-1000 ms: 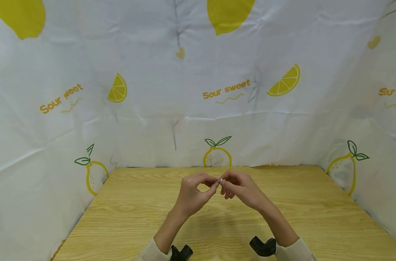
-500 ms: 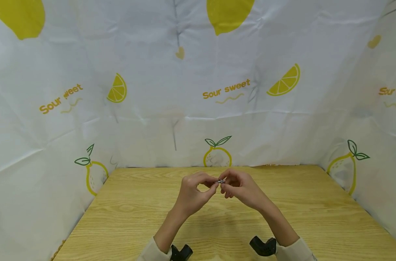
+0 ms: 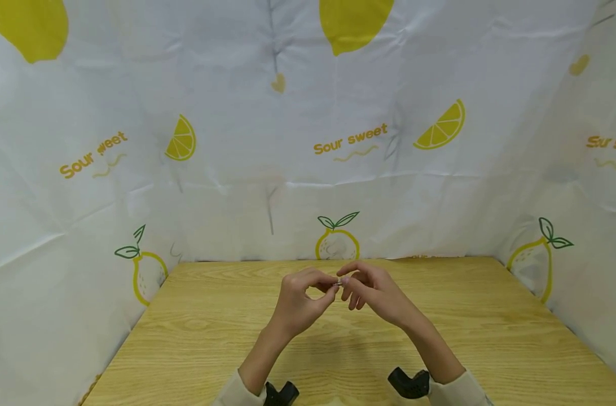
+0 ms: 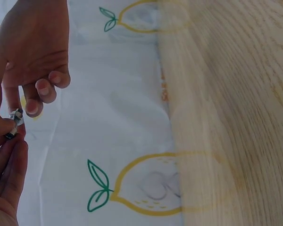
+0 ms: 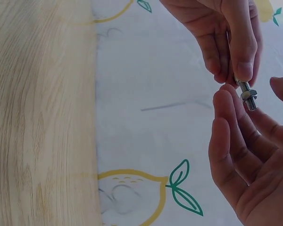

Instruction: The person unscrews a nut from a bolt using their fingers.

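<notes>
A small silver bolt (image 5: pixel 253 106) with a hex nut (image 5: pixel 249 94) threaded on its shank is held in the air above the table. My left hand (image 3: pixel 300 299) pinches one end of it between thumb and fingers, hiding that end. From the other side my right hand (image 3: pixel 374 290) reaches to the nut end. Its thumb stands apart from the nut in the right wrist view, and its fingers lie loosely bent behind and beside the bolt. Whether a right fingertip touches the metal I cannot tell. In the left wrist view the nut shows between both hands.
Beneath the hands lies a wood-grain table (image 3: pixel 211 338). A white cloth (image 3: pixel 237 141) printed with lemons and lettering hangs behind it and at both sides. Black wrist devices (image 3: pixel 408 383) sit at the cuffs.
The right thumb and fingers have shifted around the nut end, with the index finger now stretched further over it. The left hand keeps its pinch in nearly the same place.
</notes>
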Available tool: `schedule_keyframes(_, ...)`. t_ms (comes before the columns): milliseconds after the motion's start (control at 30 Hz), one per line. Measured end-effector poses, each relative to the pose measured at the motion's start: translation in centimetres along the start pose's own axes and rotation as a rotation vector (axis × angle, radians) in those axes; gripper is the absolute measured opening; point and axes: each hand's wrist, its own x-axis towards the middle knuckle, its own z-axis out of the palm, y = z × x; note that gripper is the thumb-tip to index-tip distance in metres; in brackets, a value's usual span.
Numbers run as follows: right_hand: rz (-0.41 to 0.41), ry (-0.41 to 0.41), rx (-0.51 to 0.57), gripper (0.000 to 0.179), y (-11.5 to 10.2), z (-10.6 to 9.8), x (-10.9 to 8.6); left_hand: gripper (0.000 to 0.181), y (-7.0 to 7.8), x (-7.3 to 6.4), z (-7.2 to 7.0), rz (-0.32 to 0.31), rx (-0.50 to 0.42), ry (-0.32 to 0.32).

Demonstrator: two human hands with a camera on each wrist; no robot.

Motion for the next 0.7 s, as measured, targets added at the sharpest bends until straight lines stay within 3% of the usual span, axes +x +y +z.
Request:
schedule_keyframes(267,0.048,-0.052,-0.027,0.037,0.01,-0.17,-0.08,0.006,0.07,-0.02,0.06,-0.014,-0.009,-0.006)
schedule_keyframes(700,0.021,-0.052,-0.017,0.025,-0.1,-0.15,-0.21,0.006,-0.01,-0.11,0.1,-0.002,-0.004,0.002)
